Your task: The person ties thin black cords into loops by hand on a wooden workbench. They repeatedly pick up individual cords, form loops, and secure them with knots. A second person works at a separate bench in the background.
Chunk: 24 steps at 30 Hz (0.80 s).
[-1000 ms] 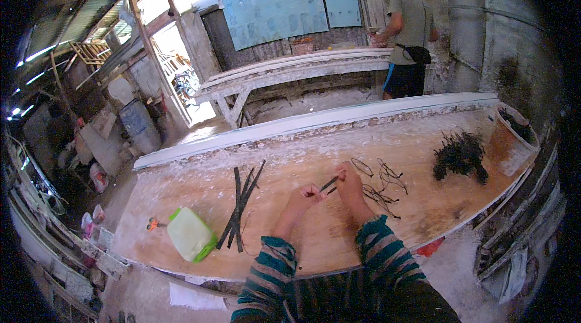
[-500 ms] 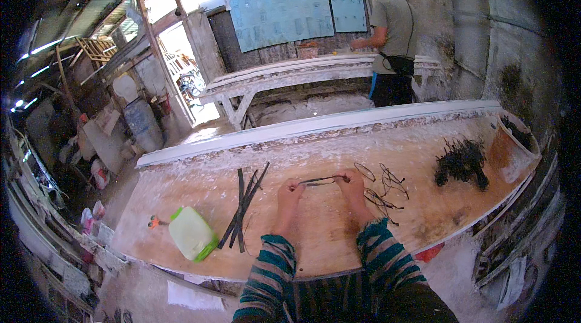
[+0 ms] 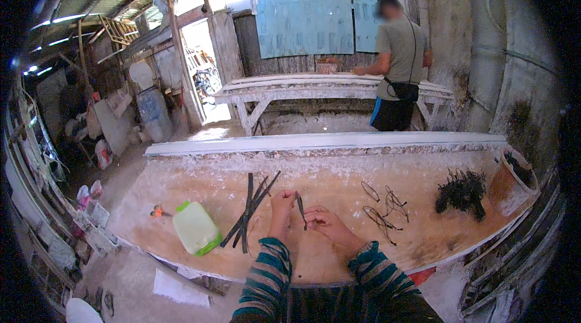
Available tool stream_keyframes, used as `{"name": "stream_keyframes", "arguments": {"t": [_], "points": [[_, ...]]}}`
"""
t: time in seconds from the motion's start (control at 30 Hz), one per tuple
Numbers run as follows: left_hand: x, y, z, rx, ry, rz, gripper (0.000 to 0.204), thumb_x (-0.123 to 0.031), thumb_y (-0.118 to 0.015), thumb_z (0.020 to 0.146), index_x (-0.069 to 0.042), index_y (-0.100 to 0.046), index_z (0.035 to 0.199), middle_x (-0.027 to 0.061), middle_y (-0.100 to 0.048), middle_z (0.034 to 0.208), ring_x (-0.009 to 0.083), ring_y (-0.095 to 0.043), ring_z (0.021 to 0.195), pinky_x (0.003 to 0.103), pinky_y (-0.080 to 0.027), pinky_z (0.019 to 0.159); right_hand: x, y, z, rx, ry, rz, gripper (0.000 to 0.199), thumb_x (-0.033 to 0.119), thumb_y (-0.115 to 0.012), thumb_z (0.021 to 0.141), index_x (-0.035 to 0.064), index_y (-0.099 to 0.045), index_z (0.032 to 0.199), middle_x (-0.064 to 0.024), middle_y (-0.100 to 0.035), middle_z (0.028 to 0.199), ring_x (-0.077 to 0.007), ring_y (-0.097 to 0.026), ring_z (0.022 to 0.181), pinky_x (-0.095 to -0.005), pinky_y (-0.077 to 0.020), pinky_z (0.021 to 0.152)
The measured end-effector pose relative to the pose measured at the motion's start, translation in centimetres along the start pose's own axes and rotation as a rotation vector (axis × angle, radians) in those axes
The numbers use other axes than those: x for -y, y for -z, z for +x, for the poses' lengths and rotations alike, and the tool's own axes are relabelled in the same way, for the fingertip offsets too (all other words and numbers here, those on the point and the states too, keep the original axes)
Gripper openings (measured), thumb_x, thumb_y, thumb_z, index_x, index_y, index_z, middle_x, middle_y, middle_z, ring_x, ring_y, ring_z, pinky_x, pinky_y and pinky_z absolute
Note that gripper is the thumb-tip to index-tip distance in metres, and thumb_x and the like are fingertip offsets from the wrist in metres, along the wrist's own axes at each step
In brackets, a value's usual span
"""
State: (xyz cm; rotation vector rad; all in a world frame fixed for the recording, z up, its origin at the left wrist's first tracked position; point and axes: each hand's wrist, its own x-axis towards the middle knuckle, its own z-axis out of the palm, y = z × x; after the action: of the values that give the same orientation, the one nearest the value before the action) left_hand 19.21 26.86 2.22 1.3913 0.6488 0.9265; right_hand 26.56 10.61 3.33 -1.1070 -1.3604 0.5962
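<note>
My left hand (image 3: 282, 205) pinches the upper end of a thin black strip (image 3: 300, 207), which hangs down over the table. At its lower end, the fingers of my right hand (image 3: 328, 224) close on the same strip. Several flat black strips (image 3: 247, 217) lie crossed in a bundle just left of my left hand. On the right, several thin dark loops (image 3: 386, 208) are spread on the wood. A pale green plastic container (image 3: 195, 229) with bright green ends lies farther left, next to orange-handled scissors (image 3: 158, 211).
A heap of tangled black pieces (image 3: 461, 193) sits at the right, beside a dusty bucket (image 3: 511, 185) with dark material inside. A white raised ledge (image 3: 327, 141) runs along the table's far edge. Another person (image 3: 400, 59) stands at a white bench (image 3: 339, 81) beyond.
The strip has turned from level between my hands to nearly upright. My hands have drawn closer together, the right one lower and leftward. The whole view has shifted slightly.
</note>
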Motion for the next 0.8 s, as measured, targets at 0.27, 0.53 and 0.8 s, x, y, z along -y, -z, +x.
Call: {"name": "stream_keyframes", "arguments": {"t": [0.27,0.53,0.8], "points": [[1.7,-2.7,-1.0,0.174,-0.106,0.042,0.005,-0.009,-0.064,0.077,-0.004,-0.064,0.079,-0.0035,-0.057,0.067,0.0040,-0.045,0.055,0.018,-0.033,0.049,0.1,2.7,0.1,-0.283,-0.262,0.155,0.004,0.002,-0.062,0.077,0.0028,-0.060,0.080,-0.0001,-0.058,0.080,-0.0091,-0.052,0.073,-0.0222,-0.0424,0.067],[-7.2,-5.2,-8.3,0.668,0.006,0.254,0.010,-0.017,-0.062,0.079,-0.008,-0.061,0.082,-0.0047,-0.054,0.071,0.0037,-0.045,0.060,0.020,-0.034,0.053,-3.9,8.2,0.4,-1.056,-0.164,-0.390,0.010,0.003,-0.058,0.079,0.0051,-0.060,0.089,0.0030,-0.051,0.069,-0.0067,-0.043,0.061,-0.0216,-0.0370,0.055],[-3.5,-6.5,-7.2,0.679,0.005,0.069,0.010,-0.014,-0.063,0.079,-0.009,-0.055,0.075,-0.0067,-0.048,0.066,0.0040,-0.041,0.059,0.019,-0.034,0.055,-4.1,8.7,0.8,-1.070,0.027,-0.388,0.016,0.008,-0.057,0.082,0.0067,-0.060,0.098,0.0010,-0.050,0.075,-0.0077,-0.043,0.067,-0.0219,-0.0369,0.060]]}}
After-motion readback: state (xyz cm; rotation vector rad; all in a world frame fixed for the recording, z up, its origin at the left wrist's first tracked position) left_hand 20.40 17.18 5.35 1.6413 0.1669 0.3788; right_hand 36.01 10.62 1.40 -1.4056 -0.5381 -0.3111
